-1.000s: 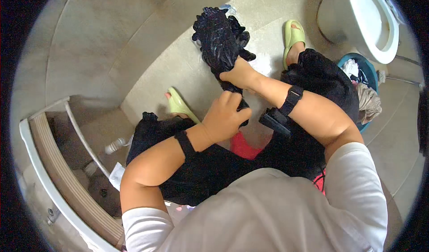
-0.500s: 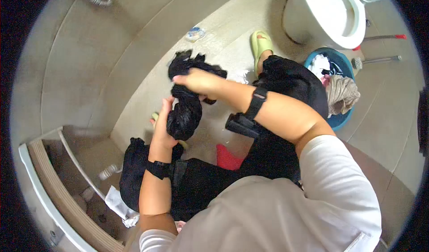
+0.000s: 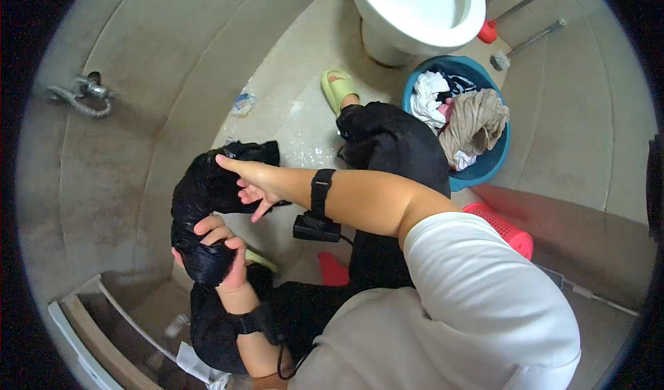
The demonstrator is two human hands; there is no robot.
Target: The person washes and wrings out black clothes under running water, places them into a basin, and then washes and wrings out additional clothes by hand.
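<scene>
A dark, wet-looking black garment [image 3: 207, 189] hangs bunched in front of me, at the left of the head view. My left hand [image 3: 225, 248] is wrapped round its lower end, fingers curled over the bunched fabric. Higher up, my right hand [image 3: 257, 182] lies against the garment with its thumb stretched along the cloth. The other fingers of that hand are spread apart below the thumb. Part of the fabric behind my right hand is hidden.
A blue basin [image 3: 501, 151] of clothes stands at right, below the white toilet [image 3: 384, 41]. Near it are a red plunger [image 3: 488, 32] and a red perforated basket [image 3: 503, 229]. A shower tap [image 3: 93, 89] is on the left wall. Water wets the floor [image 3: 304, 134].
The garment and both hands have moved left and down in view. My right hand's fingers have spread apart. The view has shifted, bringing more of the basin and red basket in.
</scene>
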